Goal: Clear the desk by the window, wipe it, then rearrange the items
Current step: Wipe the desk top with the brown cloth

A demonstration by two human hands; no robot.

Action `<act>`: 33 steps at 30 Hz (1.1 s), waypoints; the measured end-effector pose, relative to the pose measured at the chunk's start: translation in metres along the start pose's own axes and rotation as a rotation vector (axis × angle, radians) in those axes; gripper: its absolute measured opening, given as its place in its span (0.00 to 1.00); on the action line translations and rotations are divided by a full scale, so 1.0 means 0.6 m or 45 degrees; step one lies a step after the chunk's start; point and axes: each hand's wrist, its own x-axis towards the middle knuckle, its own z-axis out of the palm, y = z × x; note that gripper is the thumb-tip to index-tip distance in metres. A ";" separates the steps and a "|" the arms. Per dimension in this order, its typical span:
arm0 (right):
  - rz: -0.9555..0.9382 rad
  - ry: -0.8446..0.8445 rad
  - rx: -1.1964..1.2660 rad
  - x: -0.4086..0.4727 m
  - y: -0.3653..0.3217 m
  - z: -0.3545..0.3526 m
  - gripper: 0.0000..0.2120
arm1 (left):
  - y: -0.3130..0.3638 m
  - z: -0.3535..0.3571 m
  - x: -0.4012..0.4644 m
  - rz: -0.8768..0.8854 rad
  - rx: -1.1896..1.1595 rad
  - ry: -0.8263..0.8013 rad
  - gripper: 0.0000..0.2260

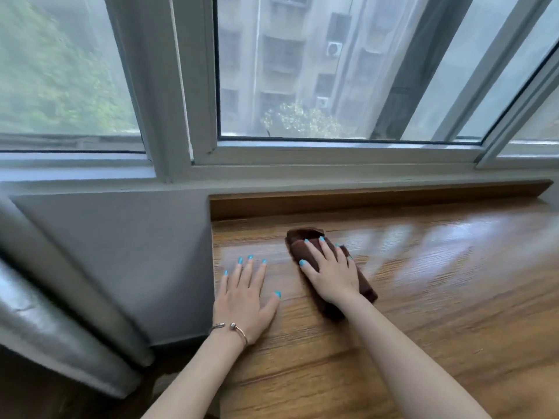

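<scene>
Pressing right hand point(331, 272) flat on cloth point(305, 249); desk point(438, 297).

Window point(302, 71) behind; grey curtain point(45, 297) left; building point(302, 40) outside.

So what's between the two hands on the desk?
Nothing but bare wood. In the head view, the left hand lies flat on the desk, the right hand presses the brown cloth, and only shiny desktop shows between them.
</scene>
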 end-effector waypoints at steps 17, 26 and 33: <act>-0.590 -0.013 -0.086 0.157 -0.005 -0.025 0.26 | 0.018 0.008 0.011 -0.145 0.180 -0.044 0.35; -1.066 -0.116 -0.135 0.017 0.121 -0.022 0.30 | 0.016 0.024 0.014 -0.136 0.133 0.022 0.35; -0.374 0.097 0.032 0.148 0.006 -0.029 0.25 | 0.010 0.019 -0.001 0.025 -0.017 0.276 0.23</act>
